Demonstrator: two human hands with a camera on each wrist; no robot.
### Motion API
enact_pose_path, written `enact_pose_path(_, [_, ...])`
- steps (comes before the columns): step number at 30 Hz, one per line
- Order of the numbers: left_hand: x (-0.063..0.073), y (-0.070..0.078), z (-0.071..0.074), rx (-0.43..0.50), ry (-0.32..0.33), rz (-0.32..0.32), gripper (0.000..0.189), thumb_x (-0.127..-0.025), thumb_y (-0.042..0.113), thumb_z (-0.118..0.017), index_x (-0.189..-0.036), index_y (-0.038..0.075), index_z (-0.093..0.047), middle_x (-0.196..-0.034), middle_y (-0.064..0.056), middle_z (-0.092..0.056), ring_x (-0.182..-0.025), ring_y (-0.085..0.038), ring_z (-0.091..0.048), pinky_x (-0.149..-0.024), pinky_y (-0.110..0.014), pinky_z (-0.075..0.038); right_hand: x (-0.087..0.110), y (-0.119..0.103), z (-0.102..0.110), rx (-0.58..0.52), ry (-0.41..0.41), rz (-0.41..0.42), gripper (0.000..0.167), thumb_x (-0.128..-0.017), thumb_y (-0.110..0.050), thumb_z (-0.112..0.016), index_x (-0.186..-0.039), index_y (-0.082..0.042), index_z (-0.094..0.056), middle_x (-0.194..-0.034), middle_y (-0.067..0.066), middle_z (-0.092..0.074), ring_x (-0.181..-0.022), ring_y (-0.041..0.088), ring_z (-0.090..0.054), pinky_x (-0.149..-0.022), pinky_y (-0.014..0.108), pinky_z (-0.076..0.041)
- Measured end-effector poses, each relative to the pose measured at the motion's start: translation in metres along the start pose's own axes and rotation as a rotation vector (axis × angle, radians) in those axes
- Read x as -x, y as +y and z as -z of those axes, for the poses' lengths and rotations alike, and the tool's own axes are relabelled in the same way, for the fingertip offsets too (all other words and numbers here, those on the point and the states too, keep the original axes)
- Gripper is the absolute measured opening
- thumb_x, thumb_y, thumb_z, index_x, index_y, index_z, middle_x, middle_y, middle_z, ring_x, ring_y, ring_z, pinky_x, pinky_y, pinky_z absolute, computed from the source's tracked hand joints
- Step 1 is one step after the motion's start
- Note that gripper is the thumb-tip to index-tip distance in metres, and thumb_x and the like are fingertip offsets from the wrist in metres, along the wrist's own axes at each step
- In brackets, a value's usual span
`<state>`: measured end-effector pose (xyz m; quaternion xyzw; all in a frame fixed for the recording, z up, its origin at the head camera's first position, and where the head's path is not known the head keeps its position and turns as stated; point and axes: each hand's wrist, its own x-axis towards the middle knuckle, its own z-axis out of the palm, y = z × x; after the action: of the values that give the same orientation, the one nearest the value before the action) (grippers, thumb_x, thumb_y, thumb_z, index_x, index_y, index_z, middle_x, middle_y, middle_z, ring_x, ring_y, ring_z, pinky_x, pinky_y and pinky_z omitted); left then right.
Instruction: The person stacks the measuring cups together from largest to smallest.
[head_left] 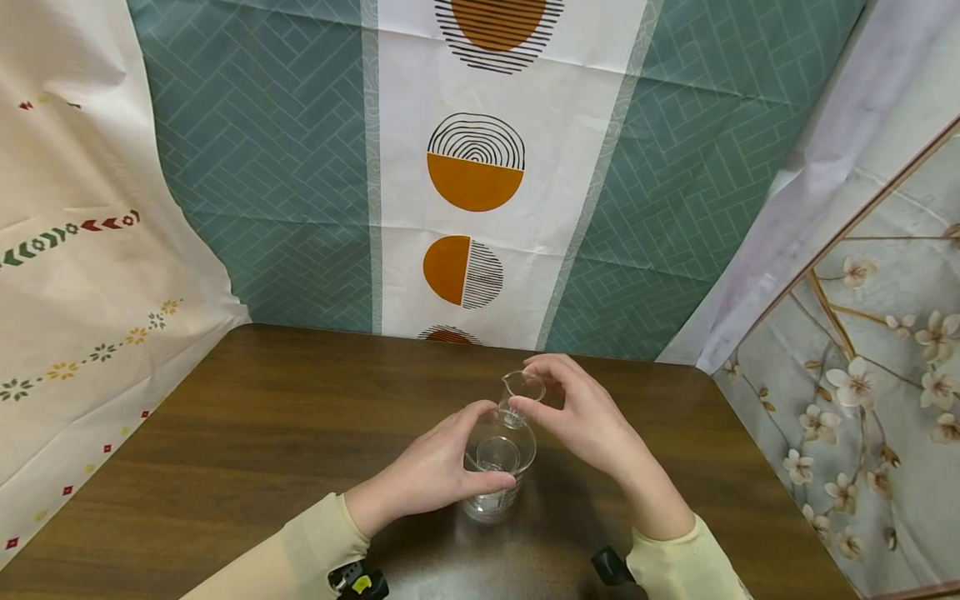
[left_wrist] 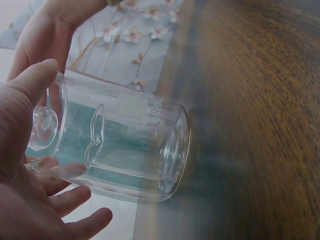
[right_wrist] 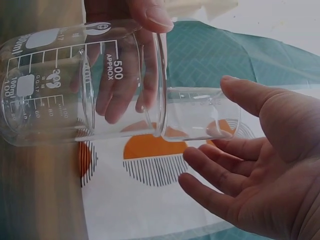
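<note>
A large clear glass beaker (head_left: 486, 510) stands upright on the table, with a 500 mark showing in the right wrist view. My left hand (head_left: 427, 468) grips it around the upper rim, thumb on the near side and fingers on the far side. Inside it sits a smaller beaker (right_wrist: 47, 95) with a 100 ml mark. A third, small spouted beaker (right_wrist: 197, 112) is pinched between the thumb and fingers of my right hand (head_left: 581, 412). Its base is at the large beaker's mouth, toward the far right side of the rim; whether it has dipped below the rim I cannot tell.
The dark brown wooden table (head_left: 247, 450) extends on all sides of the beakers. Behind it hangs a green and white patterned cloth (head_left: 300, 167). A flowered cloth (head_left: 885, 392) borders the right side, a cream one (head_left: 75, 275) the left.
</note>
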<state>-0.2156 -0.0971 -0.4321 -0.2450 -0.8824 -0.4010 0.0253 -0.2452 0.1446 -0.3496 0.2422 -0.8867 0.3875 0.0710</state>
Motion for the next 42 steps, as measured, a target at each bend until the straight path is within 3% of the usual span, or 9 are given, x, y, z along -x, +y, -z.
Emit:
enact_pose_path(10, [-0.0007,-0.0006,-0.0001,0.007,-0.004,0.002,0.095,-0.088,0.071,-0.084,-0.159,0.019,-0.047,-0.151,-0.002,-0.061,-0.136,-0.025,-0.061,-0.111,-0.054,-0.053,0.0019,-0.0019,0.0021,0.003,-0.057,0.035,0.036,-0.096,-0.039,-0.089,-0.125,-0.025,-0.073,-0.138,-0.011,-0.066,-0.12,0.016,-0.065,-0.11,0.051,-0.052])
enact_pose_path(20, [0.001,-0.0001,-0.0001,-0.004,0.005,-0.012,0.089,-0.089,0.07,-0.084,-0.155,0.023,-0.048,-0.149,0.002,-0.061,-0.136,-0.021,-0.061,-0.111,-0.053,-0.052,0.004,-0.0035,0.0034,-0.017,-0.139,0.053,0.031,-0.096,-0.041,-0.089,-0.12,-0.027,-0.074,-0.14,-0.015,-0.064,-0.122,0.015,-0.062,-0.112,0.048,-0.051])
enact_pose_path(26, [0.0005,-0.0001,0.0001,-0.015,-0.001,-0.005,0.09,-0.09,0.07,-0.083,-0.156,0.02,-0.048,-0.148,0.001,-0.061,-0.134,-0.022,-0.061,-0.109,-0.054,-0.053,0.005,-0.0024,0.0023,-0.017,-0.176,0.074,0.039,-0.096,-0.045,-0.088,-0.124,-0.02,-0.074,-0.142,-0.015,-0.063,-0.126,0.016,-0.064,-0.112,0.05,-0.051])
enact_pose_path(30, [0.0009,0.0001,0.0004,-0.02,-0.003,0.009,0.097,-0.09,0.07,-0.083,-0.161,0.015,-0.045,-0.151,-0.004,-0.06,-0.135,-0.024,-0.061,-0.109,-0.056,-0.053,0.0066,-0.0038,0.0016,-0.01,-0.207,0.059,0.04,-0.095,-0.047,-0.088,-0.124,-0.023,-0.074,-0.143,-0.019,-0.062,-0.128,0.014,-0.064,-0.109,0.052,-0.052])
enact_pose_path(42, [0.0013,0.0011,0.0006,-0.018,0.0,0.008,0.093,-0.09,0.07,-0.083,-0.159,0.019,-0.047,-0.153,-0.006,-0.059,-0.137,-0.023,-0.06,-0.109,-0.055,-0.053,0.0069,-0.001,-0.0015,0.009,-0.278,0.089,0.045,-0.097,-0.049,-0.086,-0.13,-0.021,-0.072,-0.141,-0.015,-0.064,-0.131,0.013,-0.064,-0.109,0.053,-0.054])
